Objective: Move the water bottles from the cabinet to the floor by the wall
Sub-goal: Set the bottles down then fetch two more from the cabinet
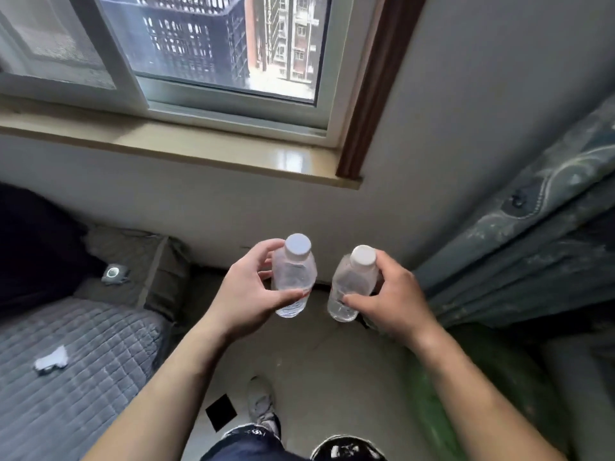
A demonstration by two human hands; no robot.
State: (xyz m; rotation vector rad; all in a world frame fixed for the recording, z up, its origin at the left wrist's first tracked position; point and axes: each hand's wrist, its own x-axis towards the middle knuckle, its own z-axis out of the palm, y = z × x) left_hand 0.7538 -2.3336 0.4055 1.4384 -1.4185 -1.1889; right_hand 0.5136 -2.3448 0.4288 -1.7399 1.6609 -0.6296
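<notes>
though apart, btls [294, 274] [351, 284]: l grip [246, 294], r grip [392, 301]

- Left bottle [293, 277] and right bottle [352, 287]: clear, glossy plastic; caps [298, 244] smooth white plastic.
- Sill [233, 154]: polished, stone-like, glossy where daylight strikes.
- Bed cover [83, 377]: grey quilted cloth, soft and matt.
- Curtain [532, 244]: heavy blue-grey cloth with a faintly sheened pattern.
- Floor [316, 361]: pale, matt, scuffed.
- Trim [376, 88]: dark brown wood, smooth.

The left hand [243, 294] hides part of the left bottle [294, 271]. The right hand [392, 301] hides one side of the right bottle [352, 281]. The white scrap [51, 359] on the bed [93, 387] is too blurry to tell.
</notes>
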